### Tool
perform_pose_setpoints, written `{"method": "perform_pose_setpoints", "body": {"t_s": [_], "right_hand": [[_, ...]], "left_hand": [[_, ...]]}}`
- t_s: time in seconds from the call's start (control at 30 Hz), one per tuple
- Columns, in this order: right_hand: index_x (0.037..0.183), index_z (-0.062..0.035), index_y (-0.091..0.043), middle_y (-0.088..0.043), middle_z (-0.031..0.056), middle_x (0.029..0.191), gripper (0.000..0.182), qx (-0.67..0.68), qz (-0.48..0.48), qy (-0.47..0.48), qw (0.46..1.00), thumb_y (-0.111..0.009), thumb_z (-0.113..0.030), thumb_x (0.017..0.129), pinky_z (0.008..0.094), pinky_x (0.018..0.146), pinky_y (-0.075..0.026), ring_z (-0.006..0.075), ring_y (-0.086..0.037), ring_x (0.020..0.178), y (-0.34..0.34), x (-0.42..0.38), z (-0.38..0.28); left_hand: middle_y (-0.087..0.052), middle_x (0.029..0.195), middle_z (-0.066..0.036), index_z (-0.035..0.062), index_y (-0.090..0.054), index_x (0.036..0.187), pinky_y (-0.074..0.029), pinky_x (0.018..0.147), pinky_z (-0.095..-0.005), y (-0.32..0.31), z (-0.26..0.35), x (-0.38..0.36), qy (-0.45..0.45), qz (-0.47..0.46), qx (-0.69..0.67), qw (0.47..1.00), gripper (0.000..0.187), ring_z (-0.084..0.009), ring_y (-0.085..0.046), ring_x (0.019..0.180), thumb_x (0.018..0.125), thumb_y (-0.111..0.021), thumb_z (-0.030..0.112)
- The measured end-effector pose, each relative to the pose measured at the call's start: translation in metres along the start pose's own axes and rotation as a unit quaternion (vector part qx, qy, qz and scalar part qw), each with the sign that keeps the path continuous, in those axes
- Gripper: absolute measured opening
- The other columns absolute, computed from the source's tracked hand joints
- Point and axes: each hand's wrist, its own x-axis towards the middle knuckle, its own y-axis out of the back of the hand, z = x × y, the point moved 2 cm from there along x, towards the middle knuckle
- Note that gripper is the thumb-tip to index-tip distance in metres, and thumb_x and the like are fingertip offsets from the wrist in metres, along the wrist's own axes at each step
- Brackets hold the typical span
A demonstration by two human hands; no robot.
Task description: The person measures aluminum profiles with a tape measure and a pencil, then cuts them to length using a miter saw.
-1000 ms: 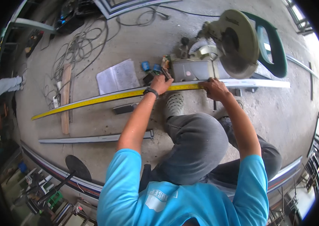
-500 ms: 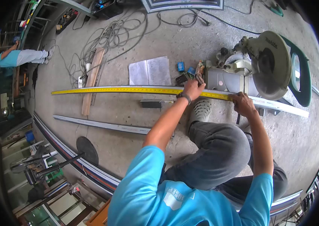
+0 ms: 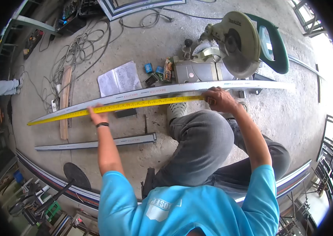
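Observation:
A yellow tape measure [image 3: 147, 103] stretches leftward from my right hand [image 3: 219, 100], which is closed around its near end above my knee. Slightly blurred, my left hand [image 3: 98, 116] has its fingers around the blade partway along. Just beyond the tape lies a long pale metal profile [image 3: 174, 89] with printed lettering, running past the front of a miter saw [image 3: 239, 45]. Blade and profile meet at the far left and spread apart toward my right hand. A shorter profile [image 3: 95, 143] rests on the floor nearer me.
An open notebook [image 3: 119, 79] lies beyond the long profile, near small blue packets [image 3: 148, 68]. Wooden strips [image 3: 65, 102] lie under the profile's left part, beside coiled cables [image 3: 78, 49]. A round-plated stand [image 3: 77, 176] is at lower left. Another person's legs [image 3: 5, 89] show at far left.
My left hand has slid left along the tape from near the saw, and the dark item at its fingers no longer shows. The tape's right part has come away from the profile toward me.

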Motion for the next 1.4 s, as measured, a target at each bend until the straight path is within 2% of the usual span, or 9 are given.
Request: {"method": "perform_pose_setpoints", "body": {"t_s": [0.2, 0.47, 0.63, 0.77, 0.97, 1.07, 1.17, 1.3, 1.4], "right_hand": [[0.125, -0.0134, -0.061, -0.067, 0.0209, 0.117, 0.03, 0.07, 0.016, -0.051, 0.996, -0.065, -0.024, 0.097, 0.0518, 0.089, -0.053, 0.0431, -0.065, 0.106, -0.041, 0.009, 0.013], [0.13, -0.0067, -0.056, -0.071, 0.0201, 0.109, 0.042, 0.058, 0.036, -0.081, 0.994, -0.07, -0.016, 0.09, 0.0441, 0.092, -0.052, 0.0378, -0.068, 0.105, -0.066, 0.015, -0.016], [0.139, -0.0085, -0.05, -0.072, 0.0195, 0.103, 0.059, 0.151, 0.024, -0.059, 0.986, -0.076, -0.014, 0.087, 0.0413, 0.083, -0.056, 0.027, -0.071, 0.094, -0.144, 0.025, 0.065], [0.146, -0.0126, -0.045, -0.068, 0.0205, 0.119, 0.053, 0.263, -0.042, -0.173, 0.948, -0.061, -0.031, 0.098, 0.0406, 0.09, -0.054, 0.0314, -0.068, 0.108, -0.21, 0.02, 0.117], [0.147, -0.0148, -0.042, -0.061, 0.0172, 0.13, 0.057, 0.045, -0.07, -0.251, 0.964, -0.059, -0.037, 0.097, 0.0474, 0.097, -0.05, 0.0337, -0.059, 0.121, -0.173, -0.013, 0.028], [0.148, -0.0158, -0.041, -0.058, 0.0155, 0.136, 0.058, 0.028, -0.093, -0.289, 0.952, -0.057, -0.04, 0.097, 0.0508, 0.1, -0.048, 0.0349, -0.055, 0.127, -0.172, -0.017, 0.009], [0.148, -0.0169, -0.04, -0.054, 0.0139, 0.142, 0.06, 0.021, -0.111, -0.307, 0.945, -0.056, -0.043, 0.097, 0.0543, 0.103, -0.046, 0.0361, -0.05, 0.134, -0.175, -0.021, 0.002], [0.147, -0.0176, -0.04, -0.051, 0.0138, 0.144, 0.058, 0.035, -0.125, -0.291, 0.948, -0.056, -0.043, 0.096, 0.0558, 0.103, -0.046, 0.0375, -0.048, 0.135, -0.182, -0.022, -0.007], [0.143, -0.0178, -0.042, -0.052, 0.0161, 0.14, 0.054, 0.019, -0.114, -0.224, 0.968, -0.056, -0.041, 0.097, 0.0554, 0.1, -0.051, 0.0387, -0.047, 0.135, -0.226, -0.027, 0.027]], "left_hand": [[-0.067, 0.093, -0.006, 0.0119, -0.065, 0.098, -0.051, 0.084, -0.0401, -0.017, 0.024, -0.039, -0.013, -0.094, 0.024, 0.995, 0.021, -0.0208, -0.062, 0.089, 0.1, -0.06, 0.032], [-0.069, 0.1, -0.004, 0.0131, -0.062, 0.11, -0.052, 0.088, -0.0353, -0.079, 0.037, -0.099, -0.077, -0.117, -0.038, 0.99, 0.022, -0.0176, -0.065, 0.093, 0.103, -0.061, 0.034], [-0.07, 0.1, -0.002, 0.0096, -0.068, 0.11, -0.054, 0.084, -0.0316, -0.107, -0.091, -0.153, 0.082, -0.244, 0.178, 0.95, 0.035, -0.0115, -0.066, 0.092, 0.105, -0.057, 0.042], [-0.072, 0.083, 0.001, 0.0075, -0.076, 0.096, -0.053, 0.066, -0.0274, -0.122, -0.19, -0.205, 0.112, -0.251, 0.302, 0.913, 0.03, -0.0074, -0.063, 0.072, 0.098, -0.071, 0.036], [-0.072, 0.103, -0.01, 0.0102, -0.069, 0.116, -0.054, 0.088, -0.0353, -0.073, -0.191, -0.185, -0.123, -0.432, 0.523, 0.725, 0.032, -0.0254, -0.07, 0.099, 0.092, -0.076, 0.029], [-0.068, 0.112, -0.019, 0.0199, -0.055, 0.139, -0.056, 0.087, -0.0474, -0.016, -0.183, -0.15, -0.1, -0.471, 0.752, 0.45, 0.058, -0.0397, -0.067, 0.1, 0.084, -0.074, 0.02], [-0.062, 0.128, -0.023, 0.0161, -0.045, 0.148, -0.053, 0.093, -0.051, -0.053, -0.138, -0.149, -0.133, -0.475, 0.804, 0.333, 0.074, -0.0433, -0.063, 0.109, 0.08, -0.075, 0.019], [-0.054, 0.142, -0.017, 0.0064, -0.045, 0.145, -0.037, 0.113, -0.0536, -0.122, -0.075, -0.096, -0.363, -0.326, 0.8, 0.351, 0.082, -0.0362, -0.046, 0.136, 0.076, -0.082, 0.033], [-0.059, 0.139, -0.013, 0.0144, -0.053, 0.14, -0.029, 0.116, -0.0603, -0.135, -0.072, -0.027, -0.13, -0.318, 0.908, 0.241, 0.081, -0.0314, -0.052, 0.133, 0.073, -0.083, 0.049]]}}
